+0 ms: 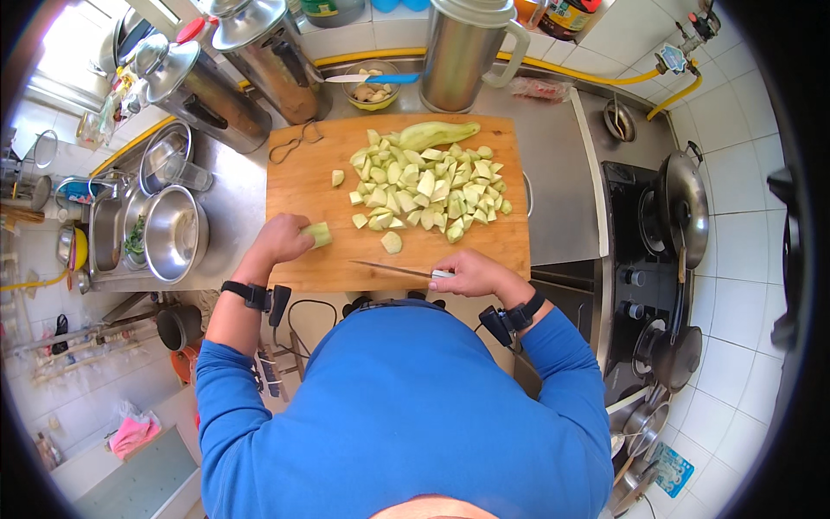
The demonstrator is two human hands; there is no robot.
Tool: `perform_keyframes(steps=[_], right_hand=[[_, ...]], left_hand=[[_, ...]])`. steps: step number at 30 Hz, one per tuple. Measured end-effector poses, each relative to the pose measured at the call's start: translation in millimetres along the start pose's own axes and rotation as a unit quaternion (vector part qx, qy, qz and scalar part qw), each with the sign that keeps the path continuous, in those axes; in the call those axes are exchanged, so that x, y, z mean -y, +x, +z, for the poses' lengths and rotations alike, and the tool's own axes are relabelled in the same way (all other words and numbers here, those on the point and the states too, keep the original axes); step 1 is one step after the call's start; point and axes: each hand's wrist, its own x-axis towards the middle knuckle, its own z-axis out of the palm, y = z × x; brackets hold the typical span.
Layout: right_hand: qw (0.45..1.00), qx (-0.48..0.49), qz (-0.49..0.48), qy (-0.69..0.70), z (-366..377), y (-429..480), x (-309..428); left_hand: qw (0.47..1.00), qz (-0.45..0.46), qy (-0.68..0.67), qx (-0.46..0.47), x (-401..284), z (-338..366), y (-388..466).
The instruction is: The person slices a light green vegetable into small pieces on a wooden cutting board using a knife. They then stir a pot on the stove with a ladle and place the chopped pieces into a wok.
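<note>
My left hand (283,239) grips a short length of peeled pale-green vegetable (318,235), perhaps eggplant or gourd, at the left of a wooden cutting board (305,188). In my right hand (472,272) is the light handle of a knife (389,267), whose blade points left near the board's front edge, apart from the vegetable. A heap of cut chunks (415,185) covers the board's right half. One whole peeled vegetable (441,134) lies behind the heap. Single pieces sit apart: a chunk (338,178) to the left and a thick round piece (391,242) in front.
At the back stand tall metal canisters (259,58), a bowl of garlic (371,95) with a blue-handled knife (382,78) across it, and a steel jug (462,58). Steel bowls (174,233) are by the sink at left. A gas stove (626,259) with a wok (687,204) is right.
</note>
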Motion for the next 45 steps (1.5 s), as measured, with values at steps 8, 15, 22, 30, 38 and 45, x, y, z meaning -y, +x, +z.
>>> perform_keyframes(steps=[8, 15, 22, 30, 38, 45], right_hand=[[0.99, -0.103, 0.085, 0.038, 29, 8, 22], [0.967, -0.182, 0.072, 0.164, 64, 13, 44], [0.977, -0.192, 0.007, 0.087, 93, 56, 67], [0.979, -0.183, -0.029, -0.08, 107, 76, 87], [0.979, -0.152, 0.035, -0.132, 96, 68, 105], [0.977, -0.171, -0.03, -0.122, 110, 143, 91]], left_hand=[[0.974, 0.103, -0.049, -0.195, 38, 13, 12], [0.929, 0.239, -0.026, -0.283, 32, 49, -14], [0.854, 0.308, -0.043, -0.417, 28, 90, -32], [0.841, 0.286, -0.051, -0.456, 17, 100, -26], [0.85, 0.281, -0.079, -0.438, 18, 99, -25], [0.842, 0.28, -0.089, -0.453, 20, 100, -23]])
